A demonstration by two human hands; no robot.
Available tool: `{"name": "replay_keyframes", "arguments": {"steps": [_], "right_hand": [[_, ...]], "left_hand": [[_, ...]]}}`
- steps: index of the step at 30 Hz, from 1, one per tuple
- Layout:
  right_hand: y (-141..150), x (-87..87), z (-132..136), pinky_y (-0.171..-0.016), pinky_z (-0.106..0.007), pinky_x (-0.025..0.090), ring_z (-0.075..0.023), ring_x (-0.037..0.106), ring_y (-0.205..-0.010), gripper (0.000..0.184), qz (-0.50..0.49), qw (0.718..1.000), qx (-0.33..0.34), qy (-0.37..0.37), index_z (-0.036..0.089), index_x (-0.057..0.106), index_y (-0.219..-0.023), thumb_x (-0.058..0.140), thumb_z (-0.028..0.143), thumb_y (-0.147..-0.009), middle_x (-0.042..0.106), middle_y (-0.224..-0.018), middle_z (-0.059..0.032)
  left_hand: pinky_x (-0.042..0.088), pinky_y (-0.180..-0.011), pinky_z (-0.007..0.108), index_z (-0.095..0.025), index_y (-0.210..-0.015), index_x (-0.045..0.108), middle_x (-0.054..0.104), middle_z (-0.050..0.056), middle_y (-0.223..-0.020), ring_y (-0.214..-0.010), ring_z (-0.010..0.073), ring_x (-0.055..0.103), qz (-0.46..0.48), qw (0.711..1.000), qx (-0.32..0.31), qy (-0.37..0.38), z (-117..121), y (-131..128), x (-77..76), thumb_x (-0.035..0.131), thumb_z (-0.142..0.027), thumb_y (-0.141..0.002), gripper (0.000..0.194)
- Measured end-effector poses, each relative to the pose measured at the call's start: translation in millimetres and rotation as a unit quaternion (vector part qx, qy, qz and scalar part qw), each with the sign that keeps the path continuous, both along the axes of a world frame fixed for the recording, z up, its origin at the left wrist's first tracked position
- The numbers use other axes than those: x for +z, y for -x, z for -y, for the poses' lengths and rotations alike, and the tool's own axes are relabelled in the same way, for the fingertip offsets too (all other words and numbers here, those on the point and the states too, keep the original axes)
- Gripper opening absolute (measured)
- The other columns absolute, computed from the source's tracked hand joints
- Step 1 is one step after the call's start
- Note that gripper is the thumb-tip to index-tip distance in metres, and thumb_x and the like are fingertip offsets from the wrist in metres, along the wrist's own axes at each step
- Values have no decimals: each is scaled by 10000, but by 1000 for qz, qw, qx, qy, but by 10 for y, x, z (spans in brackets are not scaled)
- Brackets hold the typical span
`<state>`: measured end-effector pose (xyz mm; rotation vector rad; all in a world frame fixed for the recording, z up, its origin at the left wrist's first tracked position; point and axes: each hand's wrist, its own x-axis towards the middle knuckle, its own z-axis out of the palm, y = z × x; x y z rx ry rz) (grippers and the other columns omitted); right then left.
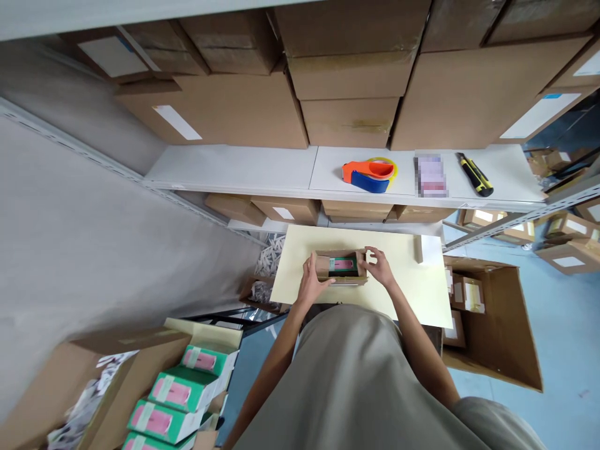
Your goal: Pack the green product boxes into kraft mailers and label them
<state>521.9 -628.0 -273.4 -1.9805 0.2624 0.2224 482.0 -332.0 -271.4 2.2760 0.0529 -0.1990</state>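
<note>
A small brown cardboard box lies on a cream-coloured table board in front of my body. Inside it a green box with a pink picture shows between the end flaps. My left hand grips the carton's left end, with the thumb along its near side. At the opposite end, my right hand has its fingers curled on the right flap and edge. The fingertips of the right hand are partly hidden by the flap.
A white block-like item sits on the board's right. The shelf beyond carries an orange-blue tape dispenser and a yellow-black cutter knife. A large open carton stands right; green boxes fill another at lower left.
</note>
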Motion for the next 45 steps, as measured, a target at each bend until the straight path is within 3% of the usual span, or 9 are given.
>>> {"name": "replay_keyframes", "arguments": {"steps": [7,11,15,18,23,27,31,38,45], "right_hand": [[96,10,-40,-1062,-445,652,-261,724,-1270,723,-24,993,73,88,313,552,-1548,848,341,-888,486,-1613,-129],[139,-5,9,-1104,-438,640,-255,653,-1408,364,29,995,97,19,278,706,-1307,726,502,-1022,557,-1580,-128],[279,-177,69,-1092,-474,640,-276,700,-1332,356,21,996,90,20,251,737,-1155,699,578,-1021,612,-1556,-145],[386,-350,35,-1000,-446,668,-278,754,-1222,436,20,998,48,-30,240,701,-1208,637,629,-1023,684,-1458,-152],[444,-507,-77,-937,-425,676,-324,767,-1215,759,49,996,-15,-74,182,708,-1332,566,833,-968,716,-1457,-225],[472,-511,-97,-889,-382,653,-326,794,-1151,1004,43,999,-18,-15,142,555,-1663,457,878,-986,753,-1433,-237],[539,-449,-90,-798,-337,572,-282,758,-857,1077,33,995,21,94,52,479,-1729,279,854,-1039,837,-1019,-183],[613,-212,-254,-660,-305,485,-212,593,-677,1195,45,991,55,116,-19,471,-1707,240,914,-997,748,-816,-73],[654,127,-1373,-792,-359,597,-287,750,-926,1199,80,978,168,89,-29,497,-1691,365,921,-970,836,-1077,-199]], "left_hand": [[536,-1224,584,-344,-1830,52,297,223,-1826,-1632,456,465,-16,1000,-18,-14,-29,27,39,920,-439,-863,1303],[559,-1212,526,-332,-1679,499,482,146,-1731,-1572,383,549,12,997,-55,-48,-93,-49,70,798,-387,-980,762],[627,-1073,447,-249,-1207,792,733,121,-1358,-1184,285,766,17,998,-39,-51,-175,-158,-37,634,-273,-1047,226],[636,-993,412,-234,-1088,798,783,100,-1214,-963,236,778,8,1000,23,-8,-179,-204,-172,644,-285,-1026,173],[618,-987,373,-223,-991,766,818,94,-1130,-1000,240,779,-24,985,138,103,-99,-227,-343,731,-421,-974,202],[621,-969,348,-196,-974,706,816,123,-1098,-1084,256,784,-39,972,183,139,-29,-223,-418,739,-476,-964,282],[617,-1001,337,-203,-987,687,824,122,-1152,-1120,238,785,-46,961,215,166,50,-176,-431,751,-425,-961,233],[602,-1077,409,-209,-1303,687,868,103,-1168,-1132,278,824,-60,943,277,173,-93,51,-174,817,-233,-920,405],[628,-1034,388,-241,-1181,778,881,67,-1143,-1109,269,837,-18,909,390,144,-1180,832,322,810,-233,-951,232]]}}
